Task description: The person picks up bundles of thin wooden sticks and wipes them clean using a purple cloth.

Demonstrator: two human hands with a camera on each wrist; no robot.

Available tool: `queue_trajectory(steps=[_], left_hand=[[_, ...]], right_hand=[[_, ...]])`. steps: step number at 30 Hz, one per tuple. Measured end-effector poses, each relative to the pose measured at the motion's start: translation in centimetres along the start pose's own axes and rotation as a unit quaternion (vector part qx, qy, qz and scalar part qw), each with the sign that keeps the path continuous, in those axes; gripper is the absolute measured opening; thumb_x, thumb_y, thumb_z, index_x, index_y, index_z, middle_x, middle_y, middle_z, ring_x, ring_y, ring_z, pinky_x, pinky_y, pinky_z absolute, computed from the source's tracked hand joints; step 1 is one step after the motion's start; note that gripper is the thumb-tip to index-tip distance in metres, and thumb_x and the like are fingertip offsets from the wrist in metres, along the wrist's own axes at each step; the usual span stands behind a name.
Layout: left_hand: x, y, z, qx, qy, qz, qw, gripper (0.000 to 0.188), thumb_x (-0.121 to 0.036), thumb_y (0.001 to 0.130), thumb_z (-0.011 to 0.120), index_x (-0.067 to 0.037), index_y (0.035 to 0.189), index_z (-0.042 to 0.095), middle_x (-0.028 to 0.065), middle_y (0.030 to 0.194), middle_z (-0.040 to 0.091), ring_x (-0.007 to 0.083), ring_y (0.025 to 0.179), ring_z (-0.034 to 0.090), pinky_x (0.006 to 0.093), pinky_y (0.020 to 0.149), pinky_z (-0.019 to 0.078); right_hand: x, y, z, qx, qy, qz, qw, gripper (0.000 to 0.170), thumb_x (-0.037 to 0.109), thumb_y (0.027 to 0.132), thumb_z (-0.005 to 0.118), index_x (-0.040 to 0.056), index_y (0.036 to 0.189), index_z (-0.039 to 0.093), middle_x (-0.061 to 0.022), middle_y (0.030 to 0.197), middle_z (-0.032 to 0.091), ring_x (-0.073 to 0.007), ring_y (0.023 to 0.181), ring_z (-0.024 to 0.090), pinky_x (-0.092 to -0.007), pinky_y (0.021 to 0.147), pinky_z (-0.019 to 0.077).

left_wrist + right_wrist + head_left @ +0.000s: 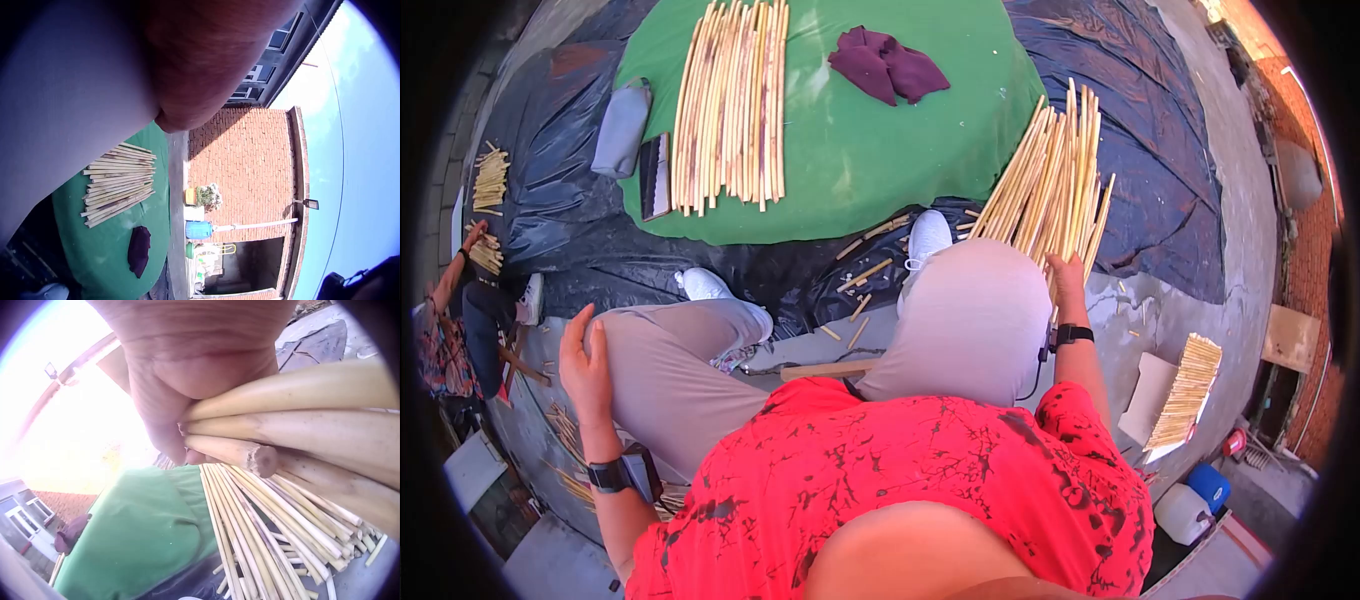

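Observation:
My right hand (1068,280) grips the near ends of several pale wooden sticks (312,428), beside my right knee. In the right wrist view the sticks pass under the palm, and one shows a rough cut end. Beyond them fans a loose pile of long sticks (1045,175), lying across the right edge of the green cloth (880,170) and the dark sheet. Over my left knee, my left hand (587,372) lies with its fingers extended, holding nothing. A neat row of similar sticks (730,110) is spread on the green cloth.
A purple cloth (887,65) lies on the green cloth; a grey pouch (622,130) is at its left edge. Short stick pieces (865,275) litter the dark sheet (800,270) near my feet. At far left, another person (450,340) reaches toward sticks. A stick bundle (1185,390) sits at right.

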State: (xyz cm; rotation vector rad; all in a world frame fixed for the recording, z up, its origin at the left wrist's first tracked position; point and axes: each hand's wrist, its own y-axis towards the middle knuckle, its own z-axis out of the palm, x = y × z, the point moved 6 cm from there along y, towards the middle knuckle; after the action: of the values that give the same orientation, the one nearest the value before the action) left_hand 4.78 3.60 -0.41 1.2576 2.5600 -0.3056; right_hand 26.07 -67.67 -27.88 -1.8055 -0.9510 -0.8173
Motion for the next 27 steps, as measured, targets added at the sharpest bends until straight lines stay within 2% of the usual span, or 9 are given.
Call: queue_trajectory(steps=[2,3,7,14,20,22,23,25,27], left_hand=[[-4.2,-0.5,3.4,0.027,-0.010,0.053,0.998,0.034,-0.020,0.080,0.056,-0.005,0.111,0.056,0.0137,0.108,0.056,0.0289,0.101,0.052,0.0346,0.088,0.0393],[-0.3,0.7,-7.3,-0.088,0.055,0.062,0.993,0.034,-0.020,0.080,0.056,-0.005,0.111,0.056,0.0137,0.108,0.056,0.0289,0.101,0.052,0.0346,0.088,0.0393],[-1.6,-0.6,-4.0,0.034,0.012,0.111,0.993,0.046,-0.020,0.078,0.059,-0.006,0.121,0.048,0.0147,0.117,0.051,0.0288,0.112,0.045,0.0348,0.094,0.0347],[-9.1,-0.5,-5.3,0.150,-0.194,0.327,0.913,0.063,-0.028,0.079,0.063,-0.007,0.132,0.035,0.0158,0.130,0.040,0.0267,0.121,0.037,0.0341,0.100,0.0288],[-15.5,0.5,-0.9,0.285,-0.385,0.377,0.793,0.073,-0.045,0.082,0.057,-0.006,0.135,0.027,0.0206,0.128,0.040,0.0272,0.118,0.041,0.0367,0.097,0.0329],[-16.0,1.5,0.3,0.359,-0.583,0.318,0.656,0.086,-0.057,0.077,0.054,-0.004,0.137,0.022,0.0245,0.125,0.041,0.0299,0.116,0.044,0.0399,0.095,0.0357],[-16.0,1.8,0.7,0.354,-0.587,0.314,0.657,0.086,-0.057,0.077,0.054,-0.004,0.137,0.022,0.0245,0.125,0.041,0.0299,0.116,0.044,0.0399,0.095,0.0357],[-15.5,2.4,0.7,0.373,-0.746,0.262,0.485,0.091,-0.062,0.075,0.052,-0.002,0.136,0.020,0.0254,0.123,0.042,0.0322,0.117,0.042,0.0429,0.096,0.0356],[-14.3,3.3,0.8,0.359,-0.786,0.228,0.448,0.073,-0.045,0.080,0.058,-0.001,0.131,0.030,0.0255,0.116,0.048,0.0346,0.111,0.048,0.0430,0.091,0.0420]], right_hand=[[6.4,-0.4,-6.9,-0.010,-0.023,-0.037,0.999,0.030,0.004,0.070,0.061,0.0007,0.098,0.052,-0.0046,0.077,0.058,-0.0141,0.062,0.054,-0.0271,0.055,0.0441],[8.4,-1.2,6.3,0.043,0.096,-0.097,0.990,0.029,0.004,0.070,0.060,0.0013,0.098,0.052,-0.0031,0.075,0.056,-0.0129,0.060,0.053,-0.0264,0.054,0.0434],[24.2,-6.7,-2.5,0.043,-0.014,-0.181,0.982,0.024,0.006,0.075,0.061,0.0036,0.097,0.052,0.0002,0.069,0.052,-0.0073,0.051,0.049,-0.0202,0.045,0.0400],[45.2,-23.9,5.2,0.215,0.090,-0.266,0.935,0.025,0.007,0.077,0.061,0.0012,0.099,0.050,-0.0006,0.068,0.049,-0.0070,0.053,0.048,-0.0196,0.047,0.0403],[42.9,-33.8,21.6,0.481,0.078,-0.159,0.859,0.027,0.007,0.074,0.064,0.0005,0.097,0.051,-0.0011,0.069,0.050,-0.0080,0.054,0.049,-0.0205,0.048,0.0405],[39.3,-35.5,27.3,0.539,0.063,-0.076,0.836,0.028,0.008,0.073,0.066,0.0014,0.097,0.051,-0.0018,0.070,0.052,-0.0100,0.052,0.051,-0.0219,0.049,0.0445],[37.4,-36.1,29.9,0.567,0.055,-0.043,0.821,0.029,0.008,0.073,0.066,0.0018,0.097,0.051,-0.0020,0.070,0.052,-0.0109,0.051,0.052,-0.0226,0.049,0.0462],[34.3,-37.5,34.0,0.634,0.039,0.001,0.772,0.029,0.010,0.073,0.066,0.0026,0.097,0.052,-0.0024,0.070,0.053,-0.0119,0.056,0.056,-0.0244,0.053,0.0493],[33.0,-36.9,36.7,0.652,0.055,0.015,0.756,0.030,0.012,0.074,0.066,0.0027,0.099,0.052,-0.0034,0.072,0.054,-0.0126,0.059,0.057,-0.0249,0.055,0.0499]])
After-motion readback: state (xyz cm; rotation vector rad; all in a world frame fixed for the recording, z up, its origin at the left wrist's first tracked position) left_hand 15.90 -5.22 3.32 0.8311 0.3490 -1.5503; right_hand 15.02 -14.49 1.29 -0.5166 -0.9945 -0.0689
